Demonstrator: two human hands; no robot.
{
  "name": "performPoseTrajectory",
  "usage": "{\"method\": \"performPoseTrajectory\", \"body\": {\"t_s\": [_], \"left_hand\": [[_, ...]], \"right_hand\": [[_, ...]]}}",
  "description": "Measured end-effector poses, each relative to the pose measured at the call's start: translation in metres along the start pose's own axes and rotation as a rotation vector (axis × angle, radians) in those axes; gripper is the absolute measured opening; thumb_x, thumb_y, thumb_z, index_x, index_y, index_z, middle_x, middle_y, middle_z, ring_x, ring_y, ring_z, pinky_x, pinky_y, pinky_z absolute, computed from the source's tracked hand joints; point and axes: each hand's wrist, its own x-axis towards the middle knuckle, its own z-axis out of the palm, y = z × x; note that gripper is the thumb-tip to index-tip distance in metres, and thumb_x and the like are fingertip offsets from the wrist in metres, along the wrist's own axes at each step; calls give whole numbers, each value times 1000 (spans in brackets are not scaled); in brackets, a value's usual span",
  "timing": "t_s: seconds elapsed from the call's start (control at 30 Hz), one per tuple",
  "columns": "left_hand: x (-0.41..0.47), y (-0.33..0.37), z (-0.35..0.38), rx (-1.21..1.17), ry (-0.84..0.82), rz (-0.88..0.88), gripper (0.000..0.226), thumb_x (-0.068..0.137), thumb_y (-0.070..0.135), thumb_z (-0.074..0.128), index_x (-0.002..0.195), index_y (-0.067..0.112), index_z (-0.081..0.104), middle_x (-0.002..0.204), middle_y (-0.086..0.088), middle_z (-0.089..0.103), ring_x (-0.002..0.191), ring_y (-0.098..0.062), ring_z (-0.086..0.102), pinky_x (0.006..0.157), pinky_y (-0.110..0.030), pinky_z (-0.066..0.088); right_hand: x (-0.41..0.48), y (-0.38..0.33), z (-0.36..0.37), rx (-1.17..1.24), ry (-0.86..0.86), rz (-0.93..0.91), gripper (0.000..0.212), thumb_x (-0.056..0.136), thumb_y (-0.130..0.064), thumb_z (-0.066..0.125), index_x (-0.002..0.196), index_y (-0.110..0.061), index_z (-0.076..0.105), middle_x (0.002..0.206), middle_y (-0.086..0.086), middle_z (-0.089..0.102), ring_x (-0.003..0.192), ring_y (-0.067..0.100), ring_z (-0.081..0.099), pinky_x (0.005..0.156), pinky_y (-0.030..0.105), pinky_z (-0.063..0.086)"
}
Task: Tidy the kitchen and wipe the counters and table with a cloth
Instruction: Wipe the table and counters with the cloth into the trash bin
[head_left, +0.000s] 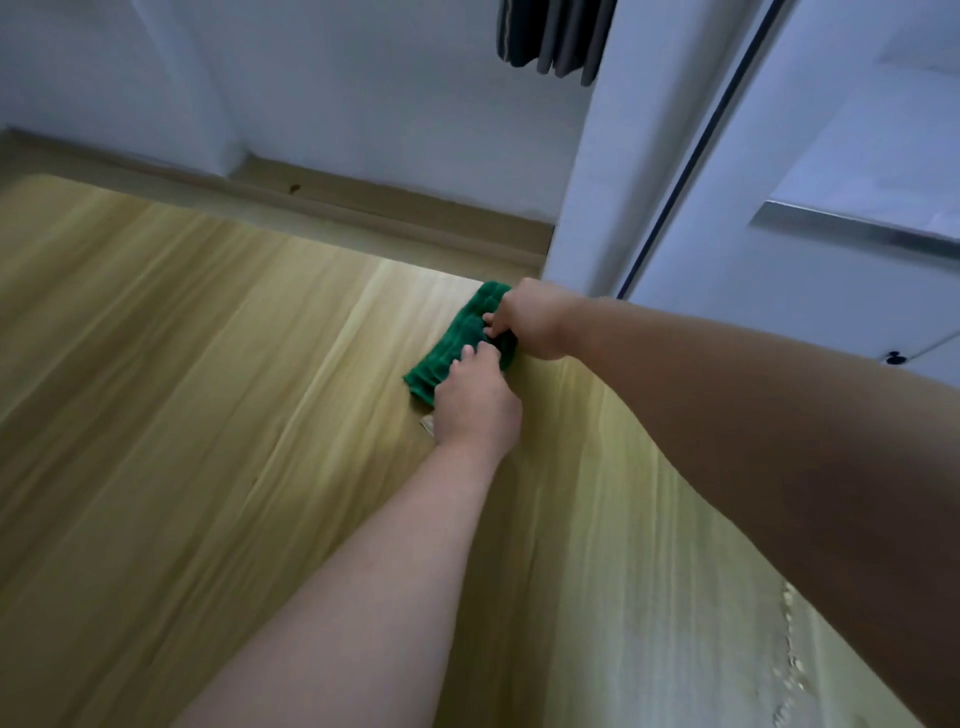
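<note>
Desk, pale wood-grain, fills most of my head view. Entries, grip outward:

1. Right hand – grip clenched on cloth, fingers pinching a fold at its far end.
2. Left hand – fingers curled over the cloth's near end, holding it too.
3. Cloth – green, ribbed, bunched into a long wad. Lies on desk at far rt corner, just beside the edge.
4. Pale scrap – peeks out under left hand. Can't tell what it is, poss. the cloth's tag.
5. Beyond desk – brown floor strip, white wall, dark curtain hanging at top, white door frame to the rt.

Risks, my judgement:
- Cloth sits so near the corner that an outward push could drag it off the edge.
- Bunched as is, it'd wipe only a narrow strip & leave gaps.
- Both arms reach far, so pressure may be weak.

Count: hands 2, cloth 1, desk 1, scrap 1, curtain 1.
</note>
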Motion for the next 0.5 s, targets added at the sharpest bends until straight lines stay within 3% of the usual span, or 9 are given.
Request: {"method": "performPoseTrajectory", "body": {"t_s": [0.17, 0.4, 0.5], "left_hand": [[-23, 48, 28, -79, -111, 68, 33, 96, 10, 38, 126, 13, 51, 132, -11, 54, 115, -34, 54, 93, -49, 47], [-48, 104, 65, 4, -201, 209, 34, 93, 7, 40, 125, 10, 51, 132, -13, 53, 114, -35, 57, 88, -50, 51], [-60, 128, 78, -9, -231, 271, 33, 89, 4, 40, 119, 12, 53, 128, -12, 55, 107, -36, 59, 79, -46, 52]], "right_hand": [[-53, 35, 33, -164, -141, 0, 53, 104, -14, 36, 154, -31, 32, 155, -8, 39, 131, 23, 49, 104, 32, 44], [-116, 78, 80, -96, -212, 74, 54, 104, -18, 38, 155, -31, 28, 162, -10, 26, 142, 22, 37, 113, 36, 35], [-147, 96, 97, -36, -225, 131, 55, 103, -15, 38, 154, -32, 30, 162, -12, 25, 143, 20, 36, 113, 34, 34]]}}
